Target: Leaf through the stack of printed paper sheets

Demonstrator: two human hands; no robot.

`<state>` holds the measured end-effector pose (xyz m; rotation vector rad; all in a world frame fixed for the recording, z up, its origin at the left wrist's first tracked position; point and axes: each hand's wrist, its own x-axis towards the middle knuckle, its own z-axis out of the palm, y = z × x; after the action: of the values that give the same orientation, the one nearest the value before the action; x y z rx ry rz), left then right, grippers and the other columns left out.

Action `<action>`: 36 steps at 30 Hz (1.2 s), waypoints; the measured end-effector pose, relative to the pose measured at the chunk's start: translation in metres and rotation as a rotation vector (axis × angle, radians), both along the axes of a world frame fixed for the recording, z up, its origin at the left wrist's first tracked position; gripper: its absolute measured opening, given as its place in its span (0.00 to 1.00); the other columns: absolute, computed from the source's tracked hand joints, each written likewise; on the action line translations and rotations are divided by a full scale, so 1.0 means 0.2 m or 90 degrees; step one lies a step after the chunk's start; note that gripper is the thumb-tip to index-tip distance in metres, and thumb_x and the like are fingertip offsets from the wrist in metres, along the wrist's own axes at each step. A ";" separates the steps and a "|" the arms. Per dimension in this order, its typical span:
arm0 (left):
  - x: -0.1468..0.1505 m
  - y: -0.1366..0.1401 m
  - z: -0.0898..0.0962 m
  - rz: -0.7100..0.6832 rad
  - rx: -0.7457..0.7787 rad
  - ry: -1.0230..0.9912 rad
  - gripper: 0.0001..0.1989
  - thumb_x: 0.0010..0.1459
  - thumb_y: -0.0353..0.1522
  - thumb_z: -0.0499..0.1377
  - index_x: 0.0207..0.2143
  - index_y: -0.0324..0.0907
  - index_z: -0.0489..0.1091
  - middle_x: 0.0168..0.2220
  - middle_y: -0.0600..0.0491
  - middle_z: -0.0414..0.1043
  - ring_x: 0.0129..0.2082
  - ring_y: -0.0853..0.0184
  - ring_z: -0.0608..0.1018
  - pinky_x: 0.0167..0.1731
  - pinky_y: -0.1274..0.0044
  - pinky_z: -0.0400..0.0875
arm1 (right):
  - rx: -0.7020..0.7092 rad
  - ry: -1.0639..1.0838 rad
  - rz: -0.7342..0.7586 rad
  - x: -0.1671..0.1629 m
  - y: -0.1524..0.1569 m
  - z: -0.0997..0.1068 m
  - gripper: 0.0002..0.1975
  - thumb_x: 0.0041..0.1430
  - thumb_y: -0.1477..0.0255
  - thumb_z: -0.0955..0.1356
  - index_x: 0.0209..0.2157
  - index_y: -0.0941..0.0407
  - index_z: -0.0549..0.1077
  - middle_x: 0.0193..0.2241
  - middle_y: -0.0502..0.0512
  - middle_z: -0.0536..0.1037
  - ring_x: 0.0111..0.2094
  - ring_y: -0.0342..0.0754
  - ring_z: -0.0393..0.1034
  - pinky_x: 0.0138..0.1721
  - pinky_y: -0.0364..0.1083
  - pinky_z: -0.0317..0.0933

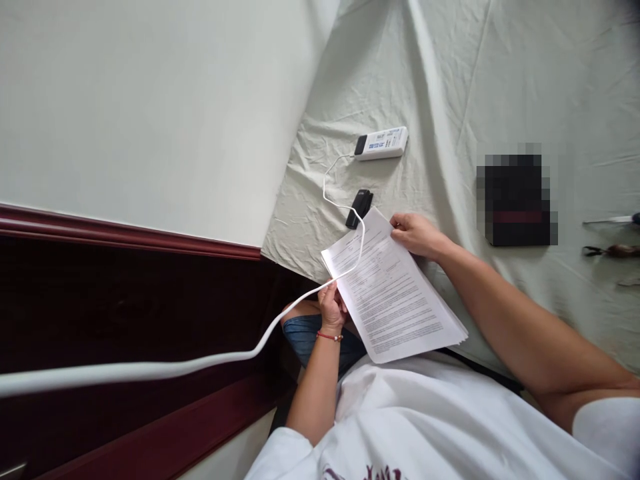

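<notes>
1. A white cable runs in from the far left edge, crosses the dark wood panelling and rises toward the middle of the view.
2. The left hand, with a red cord at its wrist, has its grip closed on the near-left edge of a stack of printed papers; the cable passes right at its fingers, and I cannot tell whether they also pinch it.
3. The papers lie tilted on the pale sheet of the bed, partly over the person's lap and white shirt.
4. Beyond the papers the cable loops over their top corner, past a small black device just beside that corner, and on to a white remote control lying farther up the sheet.
5. The right hand pinches the far edge of the stack, thumb on top.
6. Farther right lies a dark, blurred-out object, and at the right edge some small tools.
</notes>
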<state>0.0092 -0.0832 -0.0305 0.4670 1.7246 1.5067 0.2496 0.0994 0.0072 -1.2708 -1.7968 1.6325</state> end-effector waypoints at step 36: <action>-0.06 0.15 -0.04 0.003 -0.037 0.269 0.21 0.59 0.47 0.70 0.28 0.44 0.68 0.28 0.58 0.71 0.33 0.68 0.75 0.36 0.78 0.70 | 0.074 -0.062 -0.094 -0.03 0.00 -0.08 0.07 0.70 0.68 0.66 0.37 0.54 0.73 0.37 0.59 0.83 0.38 0.53 0.73 0.35 0.48 0.56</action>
<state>-0.0030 -0.0524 -0.0389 0.7957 2.0840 1.4266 0.2446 0.0996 -0.0096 -1.4146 -1.7788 1.3882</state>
